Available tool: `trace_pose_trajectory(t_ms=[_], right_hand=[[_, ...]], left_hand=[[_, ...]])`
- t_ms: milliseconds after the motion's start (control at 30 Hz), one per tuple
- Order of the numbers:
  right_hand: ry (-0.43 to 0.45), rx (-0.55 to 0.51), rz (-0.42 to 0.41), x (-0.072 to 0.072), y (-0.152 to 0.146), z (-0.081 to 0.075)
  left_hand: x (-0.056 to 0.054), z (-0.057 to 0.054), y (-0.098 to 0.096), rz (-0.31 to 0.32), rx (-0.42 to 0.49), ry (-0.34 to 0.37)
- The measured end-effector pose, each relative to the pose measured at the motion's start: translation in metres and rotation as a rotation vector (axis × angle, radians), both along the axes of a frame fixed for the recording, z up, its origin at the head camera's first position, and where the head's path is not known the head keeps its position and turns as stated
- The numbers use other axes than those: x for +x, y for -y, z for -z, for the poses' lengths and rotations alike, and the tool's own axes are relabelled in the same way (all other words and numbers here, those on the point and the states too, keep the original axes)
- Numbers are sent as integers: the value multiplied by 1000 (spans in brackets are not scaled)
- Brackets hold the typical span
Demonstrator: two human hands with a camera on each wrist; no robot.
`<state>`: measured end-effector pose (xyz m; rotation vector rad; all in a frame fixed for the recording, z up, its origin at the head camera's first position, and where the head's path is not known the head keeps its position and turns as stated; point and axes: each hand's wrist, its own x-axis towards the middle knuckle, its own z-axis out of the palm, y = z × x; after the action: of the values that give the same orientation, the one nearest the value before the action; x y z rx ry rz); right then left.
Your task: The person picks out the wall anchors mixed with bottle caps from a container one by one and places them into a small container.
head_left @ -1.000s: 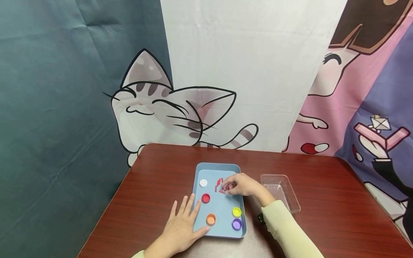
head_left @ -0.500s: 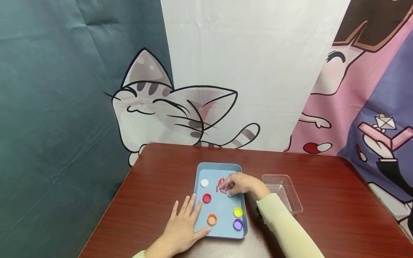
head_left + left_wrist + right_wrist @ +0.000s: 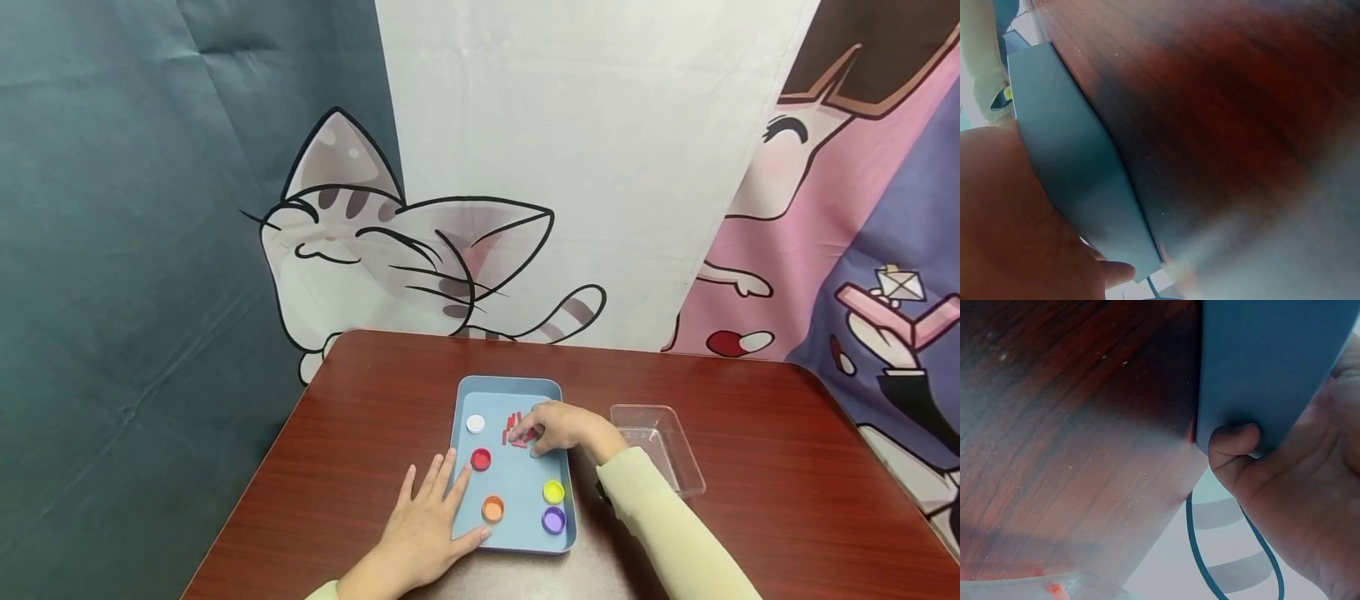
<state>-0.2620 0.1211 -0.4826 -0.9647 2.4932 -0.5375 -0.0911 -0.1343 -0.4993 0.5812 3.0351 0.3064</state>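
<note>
1. with the left grip [image 3: 422, 530] spread loose at the left edge of the blue tray [image 3: 517, 533], seemingly steadying it.
2. probably picking up red pieces [image 3: 512, 422]; calling next for a careful pinch.
3. lying partly beneath and just left of the right grip [image 3: 561, 427] (thumb and forefinger apart, nothing visibly pinched), toward the tray's far end.

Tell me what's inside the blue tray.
White cap, red cap, orange cap, yellow cap, purple cap, red sticks. Whatever the right hand and left hand cover there can't be seen.
</note>
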Motion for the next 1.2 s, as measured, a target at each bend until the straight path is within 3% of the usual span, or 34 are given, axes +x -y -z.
trace_pose_trajectory(t_ms=[300,633,900,1100,1200], right_hand=[[-45,-43,-13,-1,-2,5],[-25,-34,-33,1,-3,3],[-74,-72,88,11,6,-1],[-97,-9,242,21,15,3],[-135,-8,281,24,18,6]], left_hand=[[0,-1,0,0,8,-6],[1,-2,0,-2,24,10],[0,-2,1,3,16,-22],[0,-2,1,5,14,-28],[0,-2,1,5,15,-28]])
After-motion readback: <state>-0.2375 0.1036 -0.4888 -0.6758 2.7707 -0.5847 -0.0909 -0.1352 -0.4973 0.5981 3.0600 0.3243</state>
